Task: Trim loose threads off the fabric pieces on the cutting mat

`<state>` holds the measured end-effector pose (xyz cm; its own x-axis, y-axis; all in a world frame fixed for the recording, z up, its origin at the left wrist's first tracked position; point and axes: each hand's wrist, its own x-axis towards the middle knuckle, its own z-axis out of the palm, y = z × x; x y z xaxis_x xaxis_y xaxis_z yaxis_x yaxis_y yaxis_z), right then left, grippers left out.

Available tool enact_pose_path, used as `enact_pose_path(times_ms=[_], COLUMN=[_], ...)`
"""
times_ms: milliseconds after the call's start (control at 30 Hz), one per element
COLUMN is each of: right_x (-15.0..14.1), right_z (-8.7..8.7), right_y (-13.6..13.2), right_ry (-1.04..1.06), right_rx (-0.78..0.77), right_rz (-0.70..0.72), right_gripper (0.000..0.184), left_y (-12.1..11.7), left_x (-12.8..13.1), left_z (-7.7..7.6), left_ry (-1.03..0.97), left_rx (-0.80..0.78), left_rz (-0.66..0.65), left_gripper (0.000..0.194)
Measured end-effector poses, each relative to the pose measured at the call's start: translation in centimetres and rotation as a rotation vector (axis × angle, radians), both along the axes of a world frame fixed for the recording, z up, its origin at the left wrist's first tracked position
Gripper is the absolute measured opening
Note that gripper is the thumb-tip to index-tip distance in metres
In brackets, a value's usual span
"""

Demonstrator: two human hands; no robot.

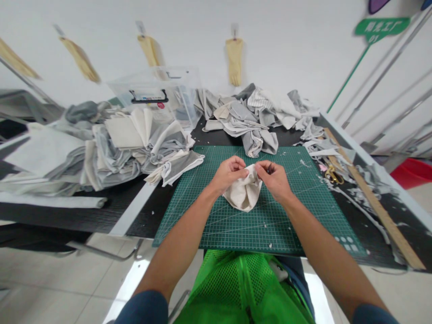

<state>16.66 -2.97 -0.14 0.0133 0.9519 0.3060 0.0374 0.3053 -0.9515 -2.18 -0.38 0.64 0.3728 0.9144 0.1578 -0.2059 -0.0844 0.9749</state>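
A cream piece of fabric (243,192), gathered into a pouch-like shape, hangs between my hands over the green cutting mat (209,225). My left hand (232,172) pinches its upper left edge between thumb and fingers. On the other side, my right hand (274,177) grips the upper right edge. Something small and dark (270,168) shows among the right fingers; its kind cannot be made out. Behind the hands, a folded grey and cream cloth (253,143) lies at the mat's far edge.
Heaps of grey and white fabric (118,148) cover the table's left, with more (249,110) at the back. A clear plastic box (151,96) stands there. At right lie gold-handled scissors (334,174), fabric scraps (364,198) and a long wooden ruler (374,202).
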Motion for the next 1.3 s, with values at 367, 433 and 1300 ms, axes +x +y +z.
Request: enact_pose_path(times_ms=[367, 433, 1300], right_x=[-0.4, -0.4, 0.8], right_z=[0.2, 0.2, 0.4], right_y=[-0.1, -0.1, -0.3], right_ry=[-0.019, -0.033, -0.578], right_rx=[-0.04, -0.042, 0.046], right_rz=[-0.042, -0.054, -0.138], right_gripper=[0.029, 0.03, 0.054], left_y=[-0.1, -0.1, 0.0], left_x=[0.2, 0.3, 1.0], left_z=[0.2, 0.1, -0.1], left_ry=[0.077, 0.069, -0.078], left_rx=[-0.097, -0.111, -0.128], left_rz=[0.075, 0.081, 0.174], left_gripper=[0.029, 0.028, 0.031])
